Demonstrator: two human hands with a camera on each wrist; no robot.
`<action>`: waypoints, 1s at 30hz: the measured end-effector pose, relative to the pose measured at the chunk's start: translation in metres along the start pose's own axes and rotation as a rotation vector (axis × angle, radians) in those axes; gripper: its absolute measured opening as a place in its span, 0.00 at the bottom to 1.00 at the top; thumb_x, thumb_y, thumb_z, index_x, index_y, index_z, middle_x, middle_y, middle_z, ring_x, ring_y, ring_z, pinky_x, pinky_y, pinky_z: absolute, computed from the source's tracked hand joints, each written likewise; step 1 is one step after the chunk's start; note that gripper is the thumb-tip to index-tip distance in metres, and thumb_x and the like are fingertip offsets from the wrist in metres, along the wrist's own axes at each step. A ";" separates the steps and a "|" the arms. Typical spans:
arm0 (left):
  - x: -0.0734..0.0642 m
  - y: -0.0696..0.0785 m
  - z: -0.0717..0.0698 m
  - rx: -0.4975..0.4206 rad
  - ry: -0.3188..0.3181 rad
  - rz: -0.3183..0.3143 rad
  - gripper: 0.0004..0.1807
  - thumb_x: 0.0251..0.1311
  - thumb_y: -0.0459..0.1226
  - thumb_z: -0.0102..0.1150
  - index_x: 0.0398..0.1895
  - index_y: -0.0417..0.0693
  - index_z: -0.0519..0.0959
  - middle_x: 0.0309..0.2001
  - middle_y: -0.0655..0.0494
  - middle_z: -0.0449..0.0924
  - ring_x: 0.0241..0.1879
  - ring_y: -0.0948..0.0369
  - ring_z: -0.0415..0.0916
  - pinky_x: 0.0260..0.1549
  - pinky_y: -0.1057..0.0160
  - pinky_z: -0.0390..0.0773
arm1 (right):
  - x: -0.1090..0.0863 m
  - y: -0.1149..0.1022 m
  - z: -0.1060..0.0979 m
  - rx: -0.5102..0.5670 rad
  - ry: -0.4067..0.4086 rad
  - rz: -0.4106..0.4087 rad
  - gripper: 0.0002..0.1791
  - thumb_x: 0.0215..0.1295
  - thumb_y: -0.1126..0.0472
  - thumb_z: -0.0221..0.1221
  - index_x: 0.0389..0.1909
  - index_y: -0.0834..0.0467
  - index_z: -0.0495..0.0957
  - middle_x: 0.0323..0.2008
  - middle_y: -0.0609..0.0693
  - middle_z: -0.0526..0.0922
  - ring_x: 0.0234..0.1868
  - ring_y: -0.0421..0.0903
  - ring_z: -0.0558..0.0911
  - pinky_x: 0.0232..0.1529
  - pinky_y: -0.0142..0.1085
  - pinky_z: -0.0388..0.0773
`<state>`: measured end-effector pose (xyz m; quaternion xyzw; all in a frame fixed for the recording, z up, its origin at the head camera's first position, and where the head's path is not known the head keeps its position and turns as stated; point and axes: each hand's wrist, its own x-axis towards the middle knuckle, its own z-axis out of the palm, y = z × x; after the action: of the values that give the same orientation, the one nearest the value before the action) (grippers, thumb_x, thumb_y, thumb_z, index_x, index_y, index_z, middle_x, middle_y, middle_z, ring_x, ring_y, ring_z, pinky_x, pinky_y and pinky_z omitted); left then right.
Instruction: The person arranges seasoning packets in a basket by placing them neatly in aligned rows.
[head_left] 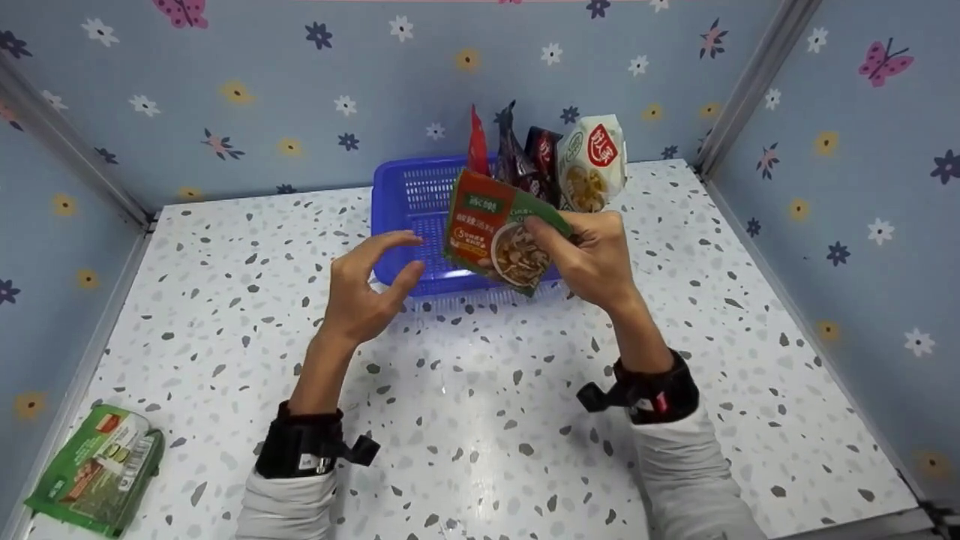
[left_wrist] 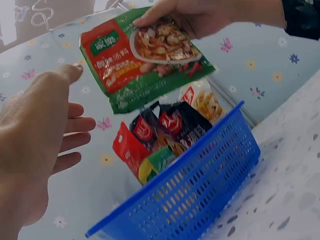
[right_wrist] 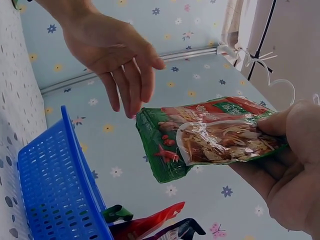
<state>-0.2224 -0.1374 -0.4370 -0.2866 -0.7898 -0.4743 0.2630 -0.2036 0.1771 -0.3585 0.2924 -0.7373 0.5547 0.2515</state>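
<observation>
A red and green soup seasoning packet (head_left: 487, 232) with a bowl picture is pinched by my right hand (head_left: 596, 255), thumb on its front, above the blue basket (head_left: 386, 217). In the right wrist view the packet (right_wrist: 215, 135) reaches out from that hand's fingers. My left hand (head_left: 364, 289) is left of the packet, thumb and fingers apart, holding nothing; the left wrist view shows a gap between this hand (left_wrist: 40, 130) and the packet. Inside the basket stand a red packet (left_wrist: 131, 150), dark packets (left_wrist: 172, 120) and a green-yellow one (left_wrist: 156, 164).
A white packet with a red label (head_left: 596, 165) stands at the basket's right end. A green packet (head_left: 97, 469) lies at the table's near left corner. Flowered panels (head_left: 262, 90) rise behind and on both sides of the speckled white table (head_left: 465, 405).
</observation>
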 end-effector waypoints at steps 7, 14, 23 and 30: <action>-0.011 -0.025 0.002 0.261 -0.108 0.011 0.24 0.74 0.44 0.75 0.66 0.40 0.86 0.66 0.40 0.89 0.72 0.41 0.83 0.80 0.41 0.78 | 0.001 0.002 -0.002 0.002 0.061 0.051 0.10 0.75 0.69 0.66 0.38 0.73 0.92 0.24 0.67 0.91 0.21 0.37 0.87 0.23 0.28 0.82; -0.024 -0.045 0.006 0.409 -0.218 0.030 0.24 0.75 0.47 0.74 0.65 0.41 0.85 0.60 0.42 0.91 0.64 0.43 0.86 0.77 0.43 0.79 | 0.002 0.002 -0.002 -0.011 0.085 0.067 0.12 0.76 0.70 0.66 0.36 0.74 0.92 0.14 0.64 0.79 0.15 0.31 0.70 0.17 0.25 0.66; -0.033 -0.054 0.013 0.468 -0.251 0.047 0.17 0.85 0.44 0.62 0.59 0.38 0.88 0.53 0.41 0.93 0.59 0.43 0.88 0.87 0.42 0.68 | 0.003 0.003 -0.002 -0.027 0.097 0.090 0.12 0.77 0.68 0.65 0.38 0.74 0.92 0.18 0.66 0.85 0.16 0.35 0.75 0.17 0.26 0.71; -0.037 -0.058 0.021 0.495 -0.225 0.065 0.16 0.86 0.42 0.59 0.55 0.36 0.85 0.49 0.39 0.92 0.57 0.42 0.85 0.87 0.41 0.68 | 0.002 0.006 0.000 -0.025 0.113 0.105 0.13 0.77 0.68 0.65 0.36 0.75 0.91 0.18 0.66 0.84 0.16 0.33 0.75 0.17 0.25 0.72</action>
<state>-0.2405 -0.1483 -0.5056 -0.2897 -0.8962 -0.2232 0.2510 -0.2098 0.1782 -0.3611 0.2185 -0.7433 0.5732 0.2669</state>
